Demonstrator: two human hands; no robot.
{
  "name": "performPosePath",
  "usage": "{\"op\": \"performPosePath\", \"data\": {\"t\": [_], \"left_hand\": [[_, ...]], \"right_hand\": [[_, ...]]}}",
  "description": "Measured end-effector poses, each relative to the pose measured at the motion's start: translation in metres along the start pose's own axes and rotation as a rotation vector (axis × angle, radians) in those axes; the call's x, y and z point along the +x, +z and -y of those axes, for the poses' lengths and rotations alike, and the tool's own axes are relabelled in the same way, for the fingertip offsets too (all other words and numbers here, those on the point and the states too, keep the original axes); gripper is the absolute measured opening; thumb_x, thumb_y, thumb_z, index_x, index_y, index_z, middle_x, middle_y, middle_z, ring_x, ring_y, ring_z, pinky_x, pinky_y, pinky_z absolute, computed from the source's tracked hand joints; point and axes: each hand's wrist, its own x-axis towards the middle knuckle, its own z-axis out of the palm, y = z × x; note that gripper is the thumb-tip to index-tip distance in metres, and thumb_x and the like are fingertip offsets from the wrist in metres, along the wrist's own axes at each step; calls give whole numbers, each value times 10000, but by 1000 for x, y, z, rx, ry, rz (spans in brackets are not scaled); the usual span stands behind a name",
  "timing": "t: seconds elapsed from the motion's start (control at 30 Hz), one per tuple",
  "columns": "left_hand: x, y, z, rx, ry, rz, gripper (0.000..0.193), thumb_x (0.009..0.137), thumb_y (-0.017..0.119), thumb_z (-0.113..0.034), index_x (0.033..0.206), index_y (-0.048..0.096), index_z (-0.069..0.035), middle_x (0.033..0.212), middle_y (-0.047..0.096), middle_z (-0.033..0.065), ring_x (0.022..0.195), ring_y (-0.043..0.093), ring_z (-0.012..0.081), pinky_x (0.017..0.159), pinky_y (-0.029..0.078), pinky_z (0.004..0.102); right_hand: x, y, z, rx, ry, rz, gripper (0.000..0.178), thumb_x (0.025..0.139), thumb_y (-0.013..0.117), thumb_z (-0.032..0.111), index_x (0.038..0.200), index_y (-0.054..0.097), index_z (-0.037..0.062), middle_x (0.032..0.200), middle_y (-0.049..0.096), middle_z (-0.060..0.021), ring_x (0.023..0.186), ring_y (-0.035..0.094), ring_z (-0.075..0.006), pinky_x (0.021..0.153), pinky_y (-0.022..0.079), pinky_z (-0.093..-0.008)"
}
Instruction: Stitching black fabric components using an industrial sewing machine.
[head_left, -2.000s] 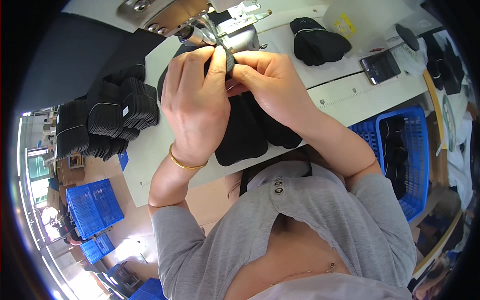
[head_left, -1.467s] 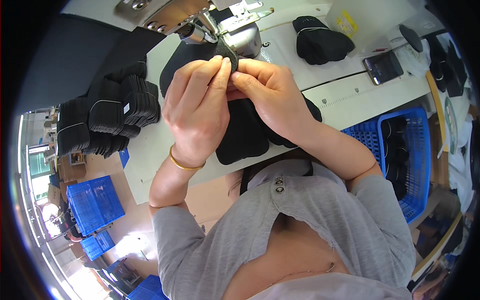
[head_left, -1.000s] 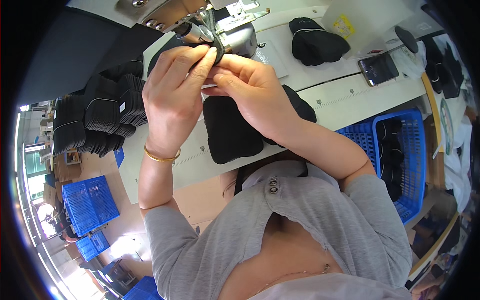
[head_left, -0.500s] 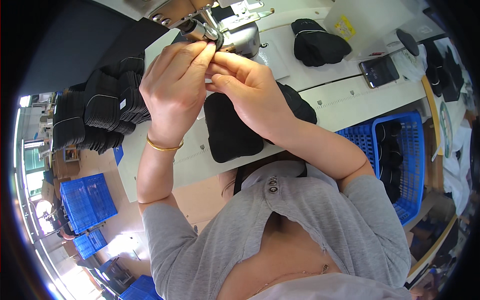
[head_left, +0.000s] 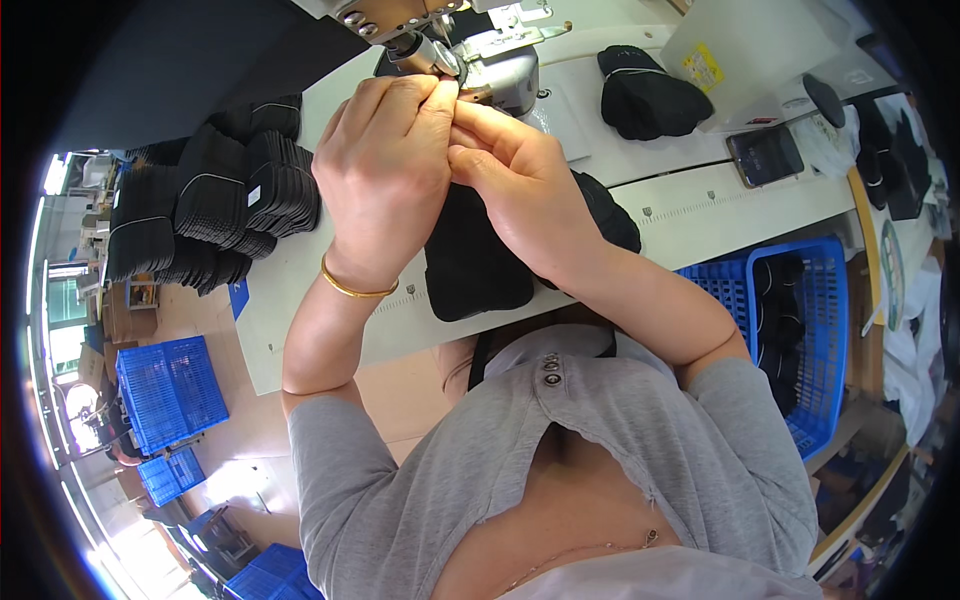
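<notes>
At the sewing machine (head_left: 505, 78), both my hands are close together just in front of the needle area. My left hand (head_left: 388, 140), with a gold bangle at its wrist, is closed, its thumb and forefinger pinching the edge of a black fabric piece (head_left: 463, 72) by the presser foot. Against it, my right hand (head_left: 525, 175) has curled fingers and a bent thumb, closed on the same dark fabric, most of which the hands hide. Below them, black cloth (head_left: 480, 270) lies over the table's near edge, with more black cloth (head_left: 610, 215) beside my right wrist.
Bundled stacks of black fabric pieces (head_left: 215, 190) stand at the left. A tied black bundle (head_left: 650, 95), a phone (head_left: 765, 155) and a white container (head_left: 750, 60) are on the white table (head_left: 690, 200). A blue basket (head_left: 830, 340) holds dark bundles at the right.
The whole view has shifted slightly, so the machine and table appear a little farther right. My left wrist has turned somewhat; both hands keep together at the needle area.
</notes>
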Motion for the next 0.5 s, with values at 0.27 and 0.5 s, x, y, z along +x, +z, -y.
{"op": "performPosePath", "data": {"t": [0.27,0.5], "left_hand": [[0,0,-2,-89,-123,27,221,695,681,3,910,727,-18,881,667,46,810,645,212,669,535,325],[-17,-10,12,64,-127,134,376,718,665,53,1080,727,-24,937,612,65,811,616,237,677,508,347]], "right_hand": [[-3,-5,8,-17,101,65,446,1003,508,3,1440,477,-80,1336,623,-124,1193,604,-137,1023,495,-281],[-8,-10,9,-39,131,46,424,1033,510,52,1435,479,-80,1336,624,-147,1223,606,-173,1049,497,-319]]}}
